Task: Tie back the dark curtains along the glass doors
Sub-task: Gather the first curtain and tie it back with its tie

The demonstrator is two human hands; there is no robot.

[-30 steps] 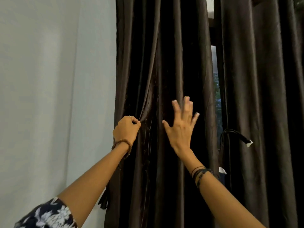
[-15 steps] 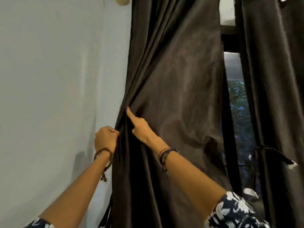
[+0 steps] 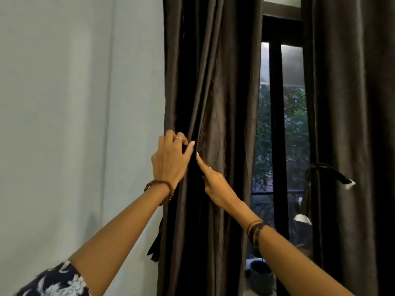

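The left curtain (image 3: 213, 103) hangs gathered in deep folds against the wall (image 3: 74, 103), drawn clear of the glass door (image 3: 277, 124), through which foliage shows; a second curtain (image 3: 350, 124) hangs to the right of the glass, with a tie-back (image 3: 329, 171) jutting from its near edge. The left hand (image 3: 171, 161) lies on the bunched folds at about mid-height, fingers bent into the cloth and thumb out toward the centre (whether it truly pinches a fold or merely presses I cannot tell); the right hand (image 3: 213, 184) reaches in just beside it, forefinger straight and laid along a fold, the other fingers hidden behind the hand. A dark strap (image 3: 156, 242) dangles at the curtain's wall-side edge, below the hands.

The step in hand looks to be gathering the cloth into one bundle, not yet tying; the next move likely calls for one hand to hold the bundle tight while the other fetches the strap from below and brings it round the folds.

Against half a second ago, the curtain is pulled further left and more tightly bunched, so more glass is bare; the left hand has gone from a closed fist at the edge to a looser hold higher on the folds; the right forefinger stays pointed into the cloth.
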